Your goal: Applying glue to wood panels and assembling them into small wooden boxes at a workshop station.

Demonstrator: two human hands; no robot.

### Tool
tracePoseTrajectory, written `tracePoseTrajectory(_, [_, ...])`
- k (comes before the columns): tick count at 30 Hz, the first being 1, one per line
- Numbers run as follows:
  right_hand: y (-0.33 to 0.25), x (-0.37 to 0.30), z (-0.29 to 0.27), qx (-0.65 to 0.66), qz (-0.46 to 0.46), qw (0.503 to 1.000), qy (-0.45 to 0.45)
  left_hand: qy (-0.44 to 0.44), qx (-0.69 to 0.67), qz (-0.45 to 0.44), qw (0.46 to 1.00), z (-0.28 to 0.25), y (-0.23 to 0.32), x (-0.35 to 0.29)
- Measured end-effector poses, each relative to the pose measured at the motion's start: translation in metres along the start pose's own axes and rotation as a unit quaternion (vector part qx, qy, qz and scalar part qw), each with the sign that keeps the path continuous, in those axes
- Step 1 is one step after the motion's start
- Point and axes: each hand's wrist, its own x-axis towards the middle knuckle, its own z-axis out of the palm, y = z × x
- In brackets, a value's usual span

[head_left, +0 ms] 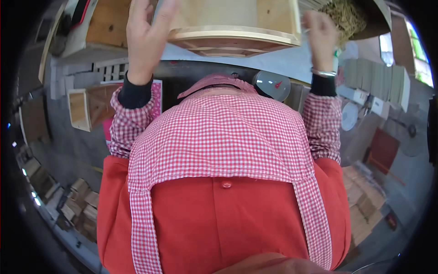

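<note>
A pale open wooden box (235,34) sits on the white tabletop (273,65) in front of me, and its far part runs out of the picture. My left hand (147,43) is raised beside the box's left end, fingers stretched and thumb apart. I see nothing held in it; whether it touches the box is unclear. At the box's right end is my right hand (321,34), its fingers smeared by motion. Whether those fingers hold anything cannot be made out.
Straw-like packing shreds (346,18) lie in a container beyond my right hand. Another wooden box (108,23) stands left of my left hand, and one more (81,109) is lower left. Grey stacked panels (376,80) are at right. A round disc-shaped top (272,85) sits below the table edge.
</note>
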Motion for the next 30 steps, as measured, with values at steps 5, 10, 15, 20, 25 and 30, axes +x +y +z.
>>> tracePoseTrajectory(5, [0.070, -0.050, 0.058, 0.084, 0.121, 0.977, -0.156, -0.217, 0.356, 0.171, 0.893, 0.082, 0.063, 0.002])
tracePoseTrajectory(10, [0.068, -0.054, 0.065, 0.152, 0.149, 0.973, -0.087, -0.324, 0.494, 0.166, 0.790, 0.093, 0.049, -0.003])
tracePoseTrajectory(15, [0.077, -0.061, 0.064, 0.178, 0.127, 0.965, -0.145, -0.353, 0.510, 0.126, 0.774, 0.100, 0.055, -0.002])
tracePoseTrajectory(20, [0.066, -0.059, 0.027, 0.185, 0.095, 0.962, -0.177, -0.369, 0.482, 0.090, 0.789, 0.095, 0.060, 0.005])
tracePoseTrajectory(25, [0.051, 0.001, 0.016, 0.256, 0.110, 0.953, -0.118, -0.126, 0.335, 0.052, 0.932, 0.058, 0.052, 0.039])
tracePoseTrajectory(30, [0.004, 0.034, 0.033, 0.319, 0.047, 0.933, -0.159, 0.028, 0.174, -0.301, 0.937, -0.001, 0.009, 0.041])
